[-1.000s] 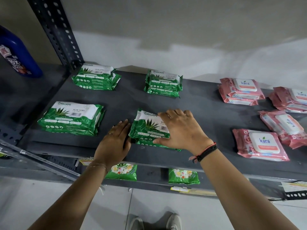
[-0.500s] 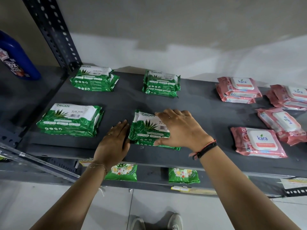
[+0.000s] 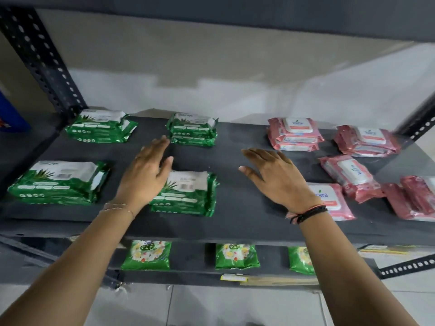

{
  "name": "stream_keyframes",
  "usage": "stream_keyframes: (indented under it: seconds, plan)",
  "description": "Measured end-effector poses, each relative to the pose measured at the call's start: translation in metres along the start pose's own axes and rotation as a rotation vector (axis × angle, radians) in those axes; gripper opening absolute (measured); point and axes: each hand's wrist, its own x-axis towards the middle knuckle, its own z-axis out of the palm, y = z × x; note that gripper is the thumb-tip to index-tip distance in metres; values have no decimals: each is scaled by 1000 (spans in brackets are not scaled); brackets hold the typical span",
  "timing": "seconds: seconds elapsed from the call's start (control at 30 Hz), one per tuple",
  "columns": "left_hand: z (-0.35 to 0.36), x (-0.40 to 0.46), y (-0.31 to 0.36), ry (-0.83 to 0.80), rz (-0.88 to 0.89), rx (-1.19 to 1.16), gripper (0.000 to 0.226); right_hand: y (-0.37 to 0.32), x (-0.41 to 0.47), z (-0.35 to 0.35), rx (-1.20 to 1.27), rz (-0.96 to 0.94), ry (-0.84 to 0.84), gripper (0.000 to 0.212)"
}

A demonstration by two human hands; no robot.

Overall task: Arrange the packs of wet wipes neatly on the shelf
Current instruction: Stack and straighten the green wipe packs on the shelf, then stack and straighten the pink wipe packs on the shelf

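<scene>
Green wet-wipe stacks lie on the dark shelf (image 3: 235,222): back left (image 3: 101,127), back middle (image 3: 193,129), front left (image 3: 58,182) and front middle (image 3: 188,194). Pink packs sit to the right: back stack (image 3: 294,134), far back stack (image 3: 367,141), a tilted pack (image 3: 350,175), a front pack (image 3: 334,201) and a heap at the right edge (image 3: 414,198). My left hand (image 3: 146,172) hovers open over the left edge of the front middle green stack. My right hand (image 3: 275,177) is open above bare shelf, just left of the front pink pack. Neither holds anything.
A perforated metal upright (image 3: 44,60) stands at the back left, another at the right (image 3: 421,125). A blue bottle (image 3: 9,114) shows at the far left. Green flowered pouches (image 3: 146,255) lie on the lower shelf. The upper shelf's underside spans the top.
Both hands have come off the front middle green stack. My right hand moved right toward the pink packs, my left lifted and moved back. The view swung right and up.
</scene>
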Motion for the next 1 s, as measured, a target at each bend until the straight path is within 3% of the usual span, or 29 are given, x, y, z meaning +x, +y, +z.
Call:
stream_keyframes:
  seconds: [0.13, 0.27, 0.5, 0.67, 0.87, 1.0]
  plan:
    - [52, 7, 87, -1, 182, 76, 38, 67, -23, -17, -43, 104, 64, 50]
    - [116, 1, 144, -89, 244, 160, 39, 151, -48, -29, -74, 331, 29, 50]
    - [164, -16, 153, -255, 106, 220, 50, 221, -54, -20, 79, 556, -88, 68]
    - [169, -20, 149, -222, 65, 174, 54, 233, -48, -12, 147, 620, -133, 72]
    - [171, -20, 149, -150, 44, 127, 35, 227, -50, -22, 141, 541, 55, 61]
    - [171, -20, 148, -159, 28, 96, 37, 211, -53, -47, 152, 193, 160, 65]
